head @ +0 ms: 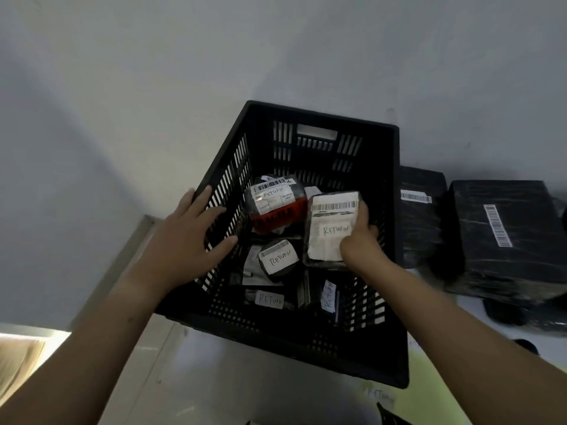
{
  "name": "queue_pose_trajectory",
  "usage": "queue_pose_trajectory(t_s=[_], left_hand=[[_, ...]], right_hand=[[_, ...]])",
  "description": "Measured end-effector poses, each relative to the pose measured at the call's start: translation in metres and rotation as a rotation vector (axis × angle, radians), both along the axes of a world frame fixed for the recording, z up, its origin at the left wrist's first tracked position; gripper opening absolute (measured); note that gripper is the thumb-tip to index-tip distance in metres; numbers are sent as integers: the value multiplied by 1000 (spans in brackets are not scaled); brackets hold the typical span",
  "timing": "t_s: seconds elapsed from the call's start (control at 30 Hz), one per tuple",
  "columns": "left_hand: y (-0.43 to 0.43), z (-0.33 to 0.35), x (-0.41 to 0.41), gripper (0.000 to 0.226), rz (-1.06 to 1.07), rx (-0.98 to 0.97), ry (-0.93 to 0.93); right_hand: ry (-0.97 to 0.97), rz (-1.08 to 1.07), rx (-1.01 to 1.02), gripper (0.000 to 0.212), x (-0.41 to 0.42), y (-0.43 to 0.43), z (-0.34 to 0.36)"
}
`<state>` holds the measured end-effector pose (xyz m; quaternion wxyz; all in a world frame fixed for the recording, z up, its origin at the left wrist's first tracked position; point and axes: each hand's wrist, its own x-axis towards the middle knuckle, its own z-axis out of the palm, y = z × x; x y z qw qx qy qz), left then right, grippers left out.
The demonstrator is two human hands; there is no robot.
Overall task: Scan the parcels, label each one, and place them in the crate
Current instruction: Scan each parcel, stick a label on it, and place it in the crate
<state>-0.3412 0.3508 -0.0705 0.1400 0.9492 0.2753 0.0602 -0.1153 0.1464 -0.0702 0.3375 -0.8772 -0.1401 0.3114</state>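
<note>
Overhead, the right hand (357, 240) grips a parcel (329, 228) inside the crate (306, 342).

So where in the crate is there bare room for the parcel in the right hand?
The far right corner of the crate, between the red parcel and the right wall, looks bare, though dark. The middle and near floor are crowded with labelled parcels. The left hand rests on the left wall.

Both bare forearms reach forward and slightly inward. The left hand (190, 231) is palm down, its fingers straight and spread against the left wall of the crate (306, 348). The right hand (360, 240) grips a parcel (331, 222), with fingers curled round the parcel's right edge and the wrist angled inward.
</note>
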Motion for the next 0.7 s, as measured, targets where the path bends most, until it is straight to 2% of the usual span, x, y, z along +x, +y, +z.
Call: queue_pose_trajectory(t_s=[0.07,0.13,0.2,0.27,0.3,0.33,0.4,0.5,0.6,0.7], left_hand=[[7,-1,6,81,-16,24,-16],[7,-4,7,77,-27,51,-12],[7,-5,6,76,-31,50,-20],[7,-4,7,77,-38,44,-27],[7,-4,7,77,-45,50,-26],[7,-4,7,77,-52,58,-21],[6,-3,8,77,-56,67,-13],[5,-2,8,77,-60,79,-16],[4,0,8,77,-64,87,-8],[3,0,8,78,-71,105,3]], right_hand=[[-34,60,-120,86,2,6,-8],[-107,262,-231,71,2,-5,-25],[-122,185,-261,66,1,0,-43],[-53,207,-354,69,8,10,-46],[65,145,-400,67,10,16,-48],[150,187,-481,69,7,16,-46],[238,348,-651,80,7,9,-45],[262,452,-687,97,0,8,-37],[119,461,-633,118,-4,8,-41],[11,570,-686,124,-1,10,-50]])
